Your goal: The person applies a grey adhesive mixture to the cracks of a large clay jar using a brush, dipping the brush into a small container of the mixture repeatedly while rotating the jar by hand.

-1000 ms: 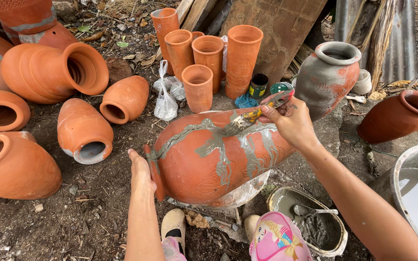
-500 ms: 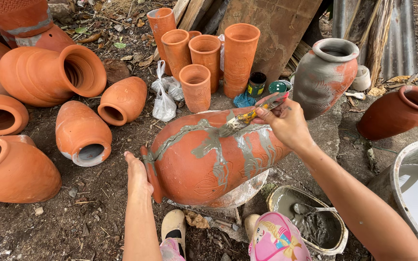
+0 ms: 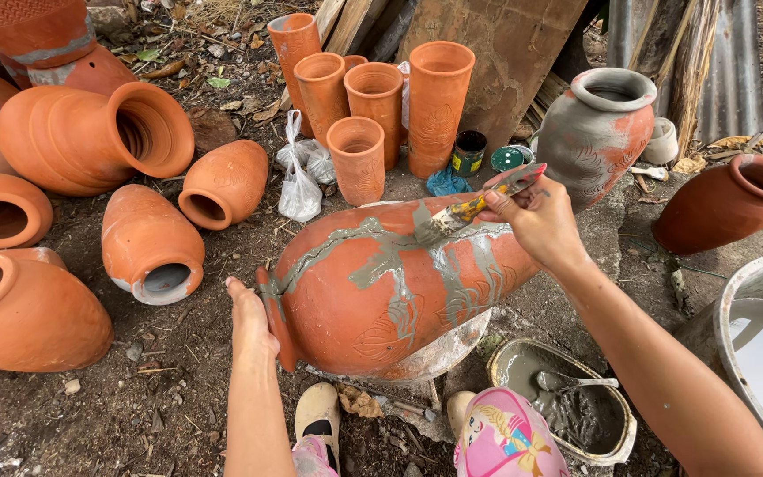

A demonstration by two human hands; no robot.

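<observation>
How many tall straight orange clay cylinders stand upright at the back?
5 tall straight orange clay cylinders: far left, next, a mostly hidden one behind, middle, tallest on the right. The shorter cup-like pot in front is not counted.

Head camera looks steeply down, close over ground [image 3: 178, 389].

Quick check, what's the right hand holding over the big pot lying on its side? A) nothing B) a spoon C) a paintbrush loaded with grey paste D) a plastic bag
C: the right hand grips a paintbrush whose grey-coated bristles rest on the big terracotta pot, already streaked with grey paste, while the left hand steadies the pot's rim; the spoon lies in the basin of grey mix.
</observation>
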